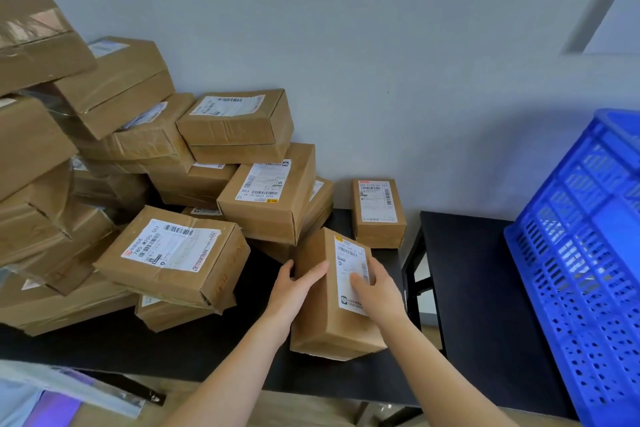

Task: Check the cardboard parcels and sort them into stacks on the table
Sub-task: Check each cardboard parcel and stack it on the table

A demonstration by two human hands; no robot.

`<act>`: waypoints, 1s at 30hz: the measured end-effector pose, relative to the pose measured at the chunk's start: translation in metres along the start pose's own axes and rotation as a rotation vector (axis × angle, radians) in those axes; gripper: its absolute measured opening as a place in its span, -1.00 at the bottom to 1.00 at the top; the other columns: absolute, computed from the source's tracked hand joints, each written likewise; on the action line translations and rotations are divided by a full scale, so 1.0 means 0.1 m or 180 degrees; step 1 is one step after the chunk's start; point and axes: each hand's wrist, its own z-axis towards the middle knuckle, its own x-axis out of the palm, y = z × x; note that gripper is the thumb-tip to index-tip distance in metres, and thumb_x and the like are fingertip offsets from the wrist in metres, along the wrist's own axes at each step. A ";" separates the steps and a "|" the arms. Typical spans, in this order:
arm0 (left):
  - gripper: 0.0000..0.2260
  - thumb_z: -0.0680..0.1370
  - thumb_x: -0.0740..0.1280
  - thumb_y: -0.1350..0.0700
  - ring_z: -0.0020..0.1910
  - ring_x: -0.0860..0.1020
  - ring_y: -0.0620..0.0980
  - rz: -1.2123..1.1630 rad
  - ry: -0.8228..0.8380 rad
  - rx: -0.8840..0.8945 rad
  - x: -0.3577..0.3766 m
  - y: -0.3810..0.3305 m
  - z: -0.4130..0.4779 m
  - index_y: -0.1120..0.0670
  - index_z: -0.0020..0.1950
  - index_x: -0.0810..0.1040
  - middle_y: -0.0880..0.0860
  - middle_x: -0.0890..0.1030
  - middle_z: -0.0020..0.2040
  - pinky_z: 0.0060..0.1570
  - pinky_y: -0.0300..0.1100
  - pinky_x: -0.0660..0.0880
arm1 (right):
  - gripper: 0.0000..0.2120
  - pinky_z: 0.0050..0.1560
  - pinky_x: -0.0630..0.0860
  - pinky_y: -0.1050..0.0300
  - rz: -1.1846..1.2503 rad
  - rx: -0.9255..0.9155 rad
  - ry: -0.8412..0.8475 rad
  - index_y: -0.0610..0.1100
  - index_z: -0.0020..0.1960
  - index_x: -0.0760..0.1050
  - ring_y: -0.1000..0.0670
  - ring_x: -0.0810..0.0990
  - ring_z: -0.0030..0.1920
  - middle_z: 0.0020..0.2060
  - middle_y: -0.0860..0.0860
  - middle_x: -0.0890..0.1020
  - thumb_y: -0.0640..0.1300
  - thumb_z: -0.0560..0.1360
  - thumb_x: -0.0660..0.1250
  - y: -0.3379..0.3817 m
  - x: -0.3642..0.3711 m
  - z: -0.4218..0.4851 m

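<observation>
**Parcel held in both hands at the right end of the tabletop**

A brown cardboard parcel (pixel 323 308) is held between both hands above the near right part of the black tabletop (pixel 194 350). It is tilted, its white shipping label (pixel 349 263) turned up and to the right. Whether its near end rests on the surface cannot be told.

The left hand (pixel 294 288) is wrapped round the parcel's left side – the thumb lies on the far edge and the fingers are laid over the upper face. The right hand (pixel 377 291) is placed on the labelled face, its fingers spread across the label. Both grips are closed on the parcel.

To the left, a loose heap of parcels (pixel 114 156) is piled against the grey wall (pixel 346 28), leaning at many angles. At its front a wide parcel (pixel 173 260) with a large label lies tilted on top of others, and a mid-sized labelled parcel (pixel 273 198) is propped just behind the held one.

A small parcel (pixel 379 215) lies apart from the heap at the back right corner of the tabletop, against the wall, label up.

Further right, across a narrow gap, a second black tabletop (pixel 485 288) is seen – a blue slotted plastic crate (pixel 581 253) stands on its right side. A clear plastic bag (pixel 69 388) shows at the lower left.
</observation>
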 end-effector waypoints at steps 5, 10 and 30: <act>-0.18 0.38 0.43 -0.24 0.32 0.41 0.08 0.0079 -0.0088 0.0159 0.03 -0.10 -0.02 0.01 0.53 0.17 0.03 0.38 0.40 0.29 0.04 0.37 | -0.83 -0.15 0.45 0.22 0.0170 0.0115 0.0091 0.01 0.16 0.39 0.12 0.49 -0.17 -0.09 0.04 0.50 -0.04 0.62 0.09 0.06 0.00 0.04; -0.34 0.48 0.37 -0.19 0.32 0.41 0.05 0.0668 -0.0286 0.0381 0.13 -0.13 0.00 -0.01 0.50 0.24 0.01 0.38 0.40 0.27 0.02 0.39 | -0.61 0.28 0.44 -0.08 0.0730 0.0328 0.0234 -0.06 0.36 0.39 -0.07 0.54 0.17 0.16 -0.06 0.57 0.07 0.65 0.02 0.10 -0.01 0.01; -0.41 0.52 0.34 -0.12 -0.02 0.39 -0.17 0.1045 0.0143 0.0224 0.17 -0.07 0.18 -0.07 0.48 0.19 -0.14 0.38 0.12 0.05 -0.14 0.44 | -0.41 0.29 0.43 -0.09 0.0258 0.0203 0.0409 -0.07 0.51 0.13 -0.08 0.48 0.24 0.31 -0.05 0.45 0.08 0.57 0.23 0.06 -0.01 0.04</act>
